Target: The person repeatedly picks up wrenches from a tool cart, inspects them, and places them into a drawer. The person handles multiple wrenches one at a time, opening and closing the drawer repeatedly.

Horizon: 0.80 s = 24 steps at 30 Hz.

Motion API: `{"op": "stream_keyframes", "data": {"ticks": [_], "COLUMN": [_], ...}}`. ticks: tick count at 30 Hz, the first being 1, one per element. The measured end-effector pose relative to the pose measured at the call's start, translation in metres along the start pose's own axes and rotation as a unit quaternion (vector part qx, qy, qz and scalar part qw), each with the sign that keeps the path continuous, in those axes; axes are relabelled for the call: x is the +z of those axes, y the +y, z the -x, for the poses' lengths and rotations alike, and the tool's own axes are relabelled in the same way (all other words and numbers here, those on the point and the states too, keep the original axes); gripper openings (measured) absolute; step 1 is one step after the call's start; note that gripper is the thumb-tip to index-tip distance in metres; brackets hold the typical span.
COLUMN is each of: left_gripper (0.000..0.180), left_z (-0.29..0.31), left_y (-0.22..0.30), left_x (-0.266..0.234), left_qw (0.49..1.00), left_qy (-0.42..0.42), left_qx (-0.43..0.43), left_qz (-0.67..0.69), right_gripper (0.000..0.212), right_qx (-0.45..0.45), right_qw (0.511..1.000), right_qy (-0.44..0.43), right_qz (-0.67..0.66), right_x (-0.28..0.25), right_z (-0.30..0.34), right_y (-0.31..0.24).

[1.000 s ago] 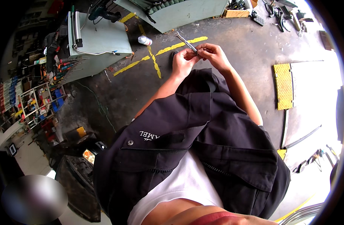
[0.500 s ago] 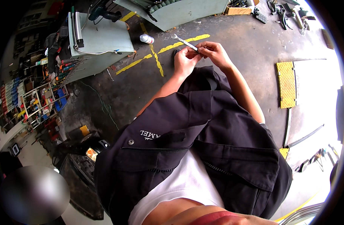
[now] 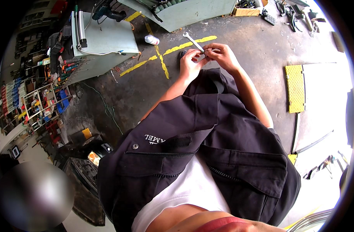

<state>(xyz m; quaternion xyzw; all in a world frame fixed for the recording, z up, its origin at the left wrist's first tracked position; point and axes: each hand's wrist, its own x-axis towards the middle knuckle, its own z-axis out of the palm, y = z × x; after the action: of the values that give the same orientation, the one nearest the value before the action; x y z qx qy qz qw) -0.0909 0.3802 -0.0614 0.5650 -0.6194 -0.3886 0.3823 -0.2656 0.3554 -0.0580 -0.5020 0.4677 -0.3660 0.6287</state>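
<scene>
A silver wrench (image 3: 193, 41) points away from me at a slant, its open jaw at the far end. Its near end runs into the place where my two hands meet, and the fingers cover it there. My left hand (image 3: 190, 65) is closed, thumb and fingertips curled at the near end of the wrench. From the other side my right hand (image 3: 223, 58) pinches the same end. The fingertips of both hands touch or nearly touch. Whether another small piece lies between them I cannot make out.
A white bottle (image 3: 151, 40) stands on the dark floor near yellow tape lines (image 3: 162, 63). To the left is a grey-green bench (image 3: 107, 36) with a power drill (image 3: 109, 13). Screwdrivers (image 3: 70, 69) hang along its side. A yellow metal plate (image 3: 295, 89) lies at right.
The wrench has swung more upright, its jaw end moving to the right and slightly farther away. My hands have stayed almost in place, with small finger shifts.
</scene>
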Motion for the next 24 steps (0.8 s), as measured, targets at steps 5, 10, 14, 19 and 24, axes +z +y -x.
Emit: {"op": "stream_keyframes", "data": {"ticks": [5,10,14,19,24], "left_gripper": [0.037,0.034,0.024,0.027,0.029], "left_z": [0.002,0.003,0.0,-0.003,-0.007], "left_y": [0.003,0.003,-0.006,-0.008,-0.01], "left_x": [0.004,0.004,0.001,-0.011,-0.019], "left_qw": [0.999,1.0,0.959,0.922,0.923], "left_qy": [0.024,-0.015,-0.095,-0.033,-0.009], "left_qx": [0.013,0.011,-0.051,-0.157,-0.165], "left_qz": [-0.03,0.016,0.263,0.353,0.348], "right_gripper": [0.026,0.029,0.029,0.029,0.025], "right_qx": [-0.011,-0.011,-0.031,-0.029,-0.016], "right_qw": [0.999,0.995,0.995,0.993,0.993], "right_qy": [-0.025,-0.048,-0.067,-0.075,-0.067], "right_qz": [-0.018,-0.085,-0.07,-0.084,-0.095], "right_x": [-0.004,-0.004,-0.009,-0.013,-0.012], "right_z": [0.006,0.009,0.014,0.02,0.021], "right_y": [-0.004,-0.004,-0.011,-0.009,-0.013]}}
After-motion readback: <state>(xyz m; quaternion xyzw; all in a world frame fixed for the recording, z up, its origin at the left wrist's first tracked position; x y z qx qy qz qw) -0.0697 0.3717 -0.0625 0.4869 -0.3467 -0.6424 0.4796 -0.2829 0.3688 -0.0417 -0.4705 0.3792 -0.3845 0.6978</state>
